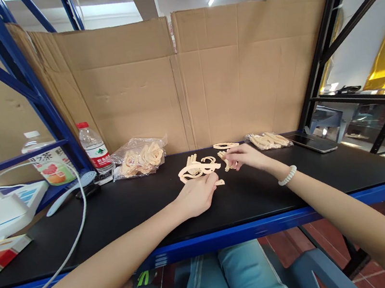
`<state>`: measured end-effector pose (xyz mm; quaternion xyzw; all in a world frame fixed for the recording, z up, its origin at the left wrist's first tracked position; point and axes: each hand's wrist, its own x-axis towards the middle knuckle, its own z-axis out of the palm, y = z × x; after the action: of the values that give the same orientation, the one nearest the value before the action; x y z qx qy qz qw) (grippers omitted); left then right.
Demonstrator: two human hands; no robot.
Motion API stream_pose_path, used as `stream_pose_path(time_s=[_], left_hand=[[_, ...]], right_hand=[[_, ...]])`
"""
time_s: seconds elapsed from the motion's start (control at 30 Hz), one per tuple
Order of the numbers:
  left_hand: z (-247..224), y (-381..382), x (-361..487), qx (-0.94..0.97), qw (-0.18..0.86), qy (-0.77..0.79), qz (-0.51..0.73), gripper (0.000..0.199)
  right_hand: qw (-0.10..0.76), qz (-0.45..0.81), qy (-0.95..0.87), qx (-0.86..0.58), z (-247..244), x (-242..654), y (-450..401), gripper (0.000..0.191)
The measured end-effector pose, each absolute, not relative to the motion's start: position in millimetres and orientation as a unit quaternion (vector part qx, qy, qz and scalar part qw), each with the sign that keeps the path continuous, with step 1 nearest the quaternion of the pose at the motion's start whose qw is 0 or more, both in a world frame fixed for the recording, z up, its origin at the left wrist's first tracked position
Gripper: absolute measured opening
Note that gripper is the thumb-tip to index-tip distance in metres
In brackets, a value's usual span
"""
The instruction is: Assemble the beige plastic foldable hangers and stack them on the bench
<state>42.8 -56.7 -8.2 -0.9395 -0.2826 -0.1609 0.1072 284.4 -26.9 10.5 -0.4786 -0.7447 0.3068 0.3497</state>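
My left hand is closed on a flat, pale wooden piece with a curved, looped outline, held just above the black tabletop. To its right, the bent fingers of my right hand come together over small wooden pieces. What sits between those fingertips is too small to make out. Behind the held piece lie some thin wooden strips and a hook-shaped wooden piece. Farther back is a long wooden piece with an opening. A small wooden bit shows beside my left fingers.
Plastic bags of wooden parts lie at the back left and back right. A phone rests at right. A red-capped bottle, a spoon-shaped object and a white cable are on the left. Cardboard walls the back.
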Motion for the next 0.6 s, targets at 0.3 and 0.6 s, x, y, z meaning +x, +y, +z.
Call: stream_pose_path(time_s=[0.3, 0.6], left_hand=[[-8, -48, 41, -0.934, 0.126, -0.213, -0.259, 0.027], [8, -44, 31, -0.826, 0.063, -0.307, -0.468, 0.031]], right_hand=[[0.352, 0.469, -0.729, -0.353, -12, 246, -37, 0.048], [0.487, 0.29, -0.718, -0.405, -5, 281, -13, 0.027]])
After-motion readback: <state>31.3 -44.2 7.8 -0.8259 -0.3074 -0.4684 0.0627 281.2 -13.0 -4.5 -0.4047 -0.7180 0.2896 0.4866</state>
